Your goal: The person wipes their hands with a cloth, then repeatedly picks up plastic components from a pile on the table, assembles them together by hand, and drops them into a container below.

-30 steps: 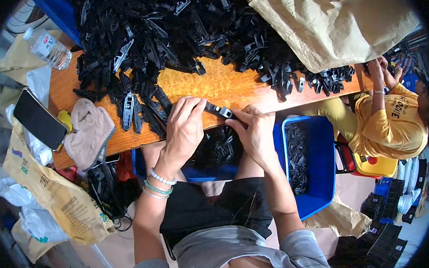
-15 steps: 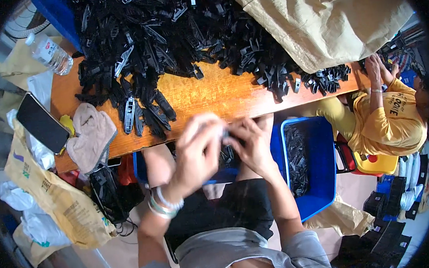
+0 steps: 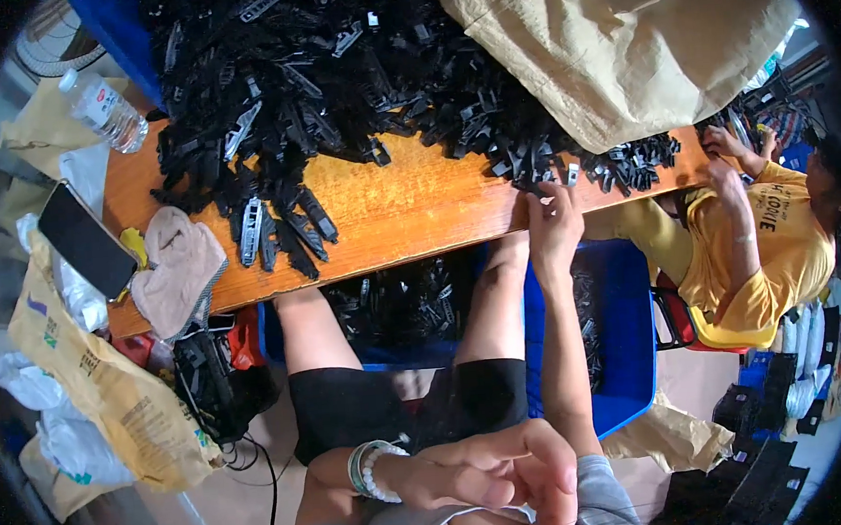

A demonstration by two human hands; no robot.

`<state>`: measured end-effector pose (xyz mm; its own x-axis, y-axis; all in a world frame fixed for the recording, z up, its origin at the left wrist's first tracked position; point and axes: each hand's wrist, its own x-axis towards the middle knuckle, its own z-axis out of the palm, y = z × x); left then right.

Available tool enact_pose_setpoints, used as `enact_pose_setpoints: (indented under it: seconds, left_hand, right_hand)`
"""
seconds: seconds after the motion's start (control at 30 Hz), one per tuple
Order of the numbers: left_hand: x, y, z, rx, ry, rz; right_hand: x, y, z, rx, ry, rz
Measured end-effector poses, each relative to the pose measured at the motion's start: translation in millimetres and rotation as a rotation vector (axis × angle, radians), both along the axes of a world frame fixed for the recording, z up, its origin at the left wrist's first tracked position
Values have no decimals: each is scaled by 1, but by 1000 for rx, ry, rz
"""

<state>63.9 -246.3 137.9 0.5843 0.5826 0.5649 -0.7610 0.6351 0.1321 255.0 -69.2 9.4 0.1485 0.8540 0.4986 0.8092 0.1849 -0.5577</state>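
My left hand [image 3: 499, 472] is raised close in front of my chest, with a beaded bracelet and a pale green bangle at its wrist. Its fingers are loosely bent and apart, and nothing shows in them. Over the table's near edge, my right hand [image 3: 556, 222] pinches a small black plastic piece [image 3: 534, 190] beside the small loose parts. A large heap of black plastic clip-like parts [image 3: 330, 83] covers the back of the wooden table [image 3: 387, 197]. Several longer ones [image 3: 286, 228] lie toward the table's left front.
Blue bins [image 3: 635, 396] with black parts stand below the table. A woven sack [image 3: 629, 43] lies over the heap's right side. At left are a bottle [image 3: 106, 111], a phone [image 3: 85, 239] and a cloth [image 3: 179, 265]. A co-worker in yellow [image 3: 765, 238] sits at right.
My hands have parted from above my lap. The left came back toward my chest; the right moved forward and right to the parts at the table edge.
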Motion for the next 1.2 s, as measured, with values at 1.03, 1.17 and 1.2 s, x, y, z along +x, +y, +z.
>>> enact_pose_setpoints:
  seconds: [1.03, 1.17, 1.2]
  left_hand:
    - [-77, 25, -51, 520, 1693, 1727]
    - [-130, 49, -110, 689, 2038, 1782]
    - [-131, 51, -114, 818, 2118, 1765]
  right_hand:
    - [-83, -25, -4, -5, 314, 517]
    - [-69, -32, -3, -64, 4, 334]
    - [-64, -34, -2, -89, -66, 312]
